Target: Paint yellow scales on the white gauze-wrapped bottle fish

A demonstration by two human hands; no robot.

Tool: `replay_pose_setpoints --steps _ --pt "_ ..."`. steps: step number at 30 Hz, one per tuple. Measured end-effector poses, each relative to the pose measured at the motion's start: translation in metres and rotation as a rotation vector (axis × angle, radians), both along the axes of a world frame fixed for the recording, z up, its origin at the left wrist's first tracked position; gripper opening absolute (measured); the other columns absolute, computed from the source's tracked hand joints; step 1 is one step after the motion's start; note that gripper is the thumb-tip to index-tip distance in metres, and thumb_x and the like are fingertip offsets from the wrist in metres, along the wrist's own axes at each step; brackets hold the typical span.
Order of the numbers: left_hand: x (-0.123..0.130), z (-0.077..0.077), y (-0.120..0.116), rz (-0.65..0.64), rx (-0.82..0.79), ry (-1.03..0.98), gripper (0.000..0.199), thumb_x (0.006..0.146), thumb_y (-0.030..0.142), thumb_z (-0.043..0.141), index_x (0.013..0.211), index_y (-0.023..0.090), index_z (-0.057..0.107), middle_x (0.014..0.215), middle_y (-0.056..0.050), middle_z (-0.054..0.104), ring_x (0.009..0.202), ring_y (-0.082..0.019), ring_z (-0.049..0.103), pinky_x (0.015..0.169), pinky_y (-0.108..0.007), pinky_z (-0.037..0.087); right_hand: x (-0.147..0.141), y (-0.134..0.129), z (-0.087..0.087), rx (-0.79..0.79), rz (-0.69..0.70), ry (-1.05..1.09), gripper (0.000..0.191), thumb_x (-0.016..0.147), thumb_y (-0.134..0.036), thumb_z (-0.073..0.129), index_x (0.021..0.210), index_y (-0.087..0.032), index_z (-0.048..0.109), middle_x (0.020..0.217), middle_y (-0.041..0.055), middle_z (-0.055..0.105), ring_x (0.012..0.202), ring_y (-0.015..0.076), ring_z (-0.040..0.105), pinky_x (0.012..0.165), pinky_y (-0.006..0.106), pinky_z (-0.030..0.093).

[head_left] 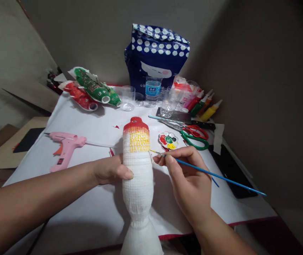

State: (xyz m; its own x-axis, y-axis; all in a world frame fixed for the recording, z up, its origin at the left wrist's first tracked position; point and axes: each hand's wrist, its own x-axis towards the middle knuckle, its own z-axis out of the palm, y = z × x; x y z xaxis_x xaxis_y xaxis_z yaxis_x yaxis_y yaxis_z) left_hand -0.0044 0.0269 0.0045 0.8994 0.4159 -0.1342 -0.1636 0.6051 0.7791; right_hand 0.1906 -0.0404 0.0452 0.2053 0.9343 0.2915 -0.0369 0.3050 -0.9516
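A white, gauze-covered fish-shaped bottle (138,184) stands out in the middle, its top end painted red with yellow below. My left hand (114,170) is closed around its left side, thumb on the front and the other fingers hidden behind. My right hand (188,177) pinches a thin blue paintbrush (215,174). The brush's yellow tip touches or nearly touches the right edge of the yellow patch. Just beyond the right hand lies a flower-shaped paint palette (168,140) with red, green, yellow and black paint.
A pink glue gun (69,145) lies at left. Behind are a red fish (81,95), a green fish (95,86), clear cups (128,97) and a blue bag (156,60). Scissors (195,136), paint bottles (211,110) and a black phone-like slab (233,177) are at right.
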Motion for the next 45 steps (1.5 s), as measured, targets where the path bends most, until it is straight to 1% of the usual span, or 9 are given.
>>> replay_pose_setpoints --steps 9,13,15,18,24,30,35,40,45 --pt "0.002 0.001 -0.002 0.046 0.007 -0.011 0.053 0.068 0.038 0.088 0.116 0.018 0.074 0.103 -0.006 0.077 0.087 -0.021 0.069 0.077 -0.026 0.055 0.001 -0.002 -0.002 0.005 0.038 -0.013 0.009 0.093 -0.016 0.065 0.087 -0.023 0.066 0.079 -0.0005 0.075 0.076 0.0156 0.074 0.072 0.028 0.061" --pt "0.005 0.003 -0.003 0.076 0.009 -0.024 0.062 0.067 0.052 0.089 0.115 0.017 0.074 0.102 -0.007 0.076 0.093 -0.022 0.07 0.084 -0.028 0.054 0.0 -0.001 -0.004 0.22 -0.047 0.147 0.014 0.093 -0.01 0.063 0.092 -0.024 0.067 0.08 -0.0025 0.072 0.076 0.0147 0.072 0.077 0.033 0.061" --pt "0.004 0.002 -0.002 0.072 -0.003 -0.008 0.062 0.066 0.052 0.09 0.113 0.015 0.074 0.102 -0.008 0.076 0.091 -0.022 0.07 0.083 -0.028 0.055 0.001 -0.001 -0.004 0.338 -0.119 0.179 0.015 0.092 -0.008 0.062 0.094 -0.023 0.067 0.078 -0.0023 0.071 0.074 0.0152 0.07 0.076 0.036 0.06" --pt "0.002 0.001 -0.002 0.047 -0.017 0.018 0.063 0.064 0.05 0.092 0.113 0.014 0.074 0.1 -0.008 0.077 0.088 -0.022 0.071 0.08 -0.028 0.055 0.009 -0.002 0.002 0.394 -0.153 0.156 0.015 0.092 -0.009 0.062 0.094 -0.022 0.067 0.078 -0.0013 0.07 0.072 0.0165 0.068 0.074 0.037 0.059" --pt "0.002 0.003 -0.002 0.048 0.077 -0.001 0.068 0.062 0.049 0.093 0.117 0.015 0.072 0.104 -0.011 0.077 0.096 -0.028 0.072 0.08 -0.03 0.056 0.058 0.014 0.012 0.127 -0.121 -0.082 0.004 0.09 -0.022 0.07 0.088 -0.025 0.067 0.075 0.0006 0.071 0.072 0.0186 0.07 0.068 0.034 0.059" --pt "0.004 0.001 -0.002 0.085 0.104 0.048 0.084 0.06 0.042 0.094 0.132 0.015 0.062 0.116 -0.014 0.075 0.109 -0.035 0.069 0.089 -0.039 0.056 0.091 0.048 -0.014 -0.121 -0.116 -0.498 0.012 0.088 -0.031 0.065 0.079 -0.024 0.061 0.071 0.0011 0.067 0.062 0.0174 0.063 0.056 0.029 0.051" --pt "0.002 -0.002 -0.002 0.09 0.071 0.081 0.083 0.06 0.04 0.094 0.132 0.014 0.062 0.118 -0.017 0.074 0.111 -0.035 0.068 0.093 -0.041 0.055 0.088 0.054 -0.032 -0.132 -0.076 -0.564 0.011 0.084 -0.029 0.063 0.076 -0.022 0.059 0.068 -0.001 0.061 0.055 0.0141 0.056 0.05 0.026 0.041" --pt "0.001 0.0 0.001 0.102 0.015 0.094 0.077 0.062 0.032 0.094 0.131 0.016 0.063 0.123 -0.014 0.073 0.108 -0.031 0.07 0.092 -0.038 0.055 0.085 0.051 -0.033 -0.126 -0.049 -0.584 0.01 0.084 -0.027 0.061 0.077 -0.021 0.058 0.07 -0.0018 0.058 0.053 0.0114 0.05 0.047 0.024 0.037" --pt "0.001 0.002 0.002 0.092 0.002 0.092 0.077 0.063 0.031 0.095 0.132 0.019 0.064 0.127 -0.013 0.071 0.112 -0.031 0.069 0.095 -0.038 0.054 0.087 0.052 -0.035 -0.123 -0.031 -0.584 0.01 0.085 -0.028 0.06 0.078 -0.021 0.058 0.071 -0.0011 0.059 0.057 0.0132 0.052 0.051 0.026 0.039"
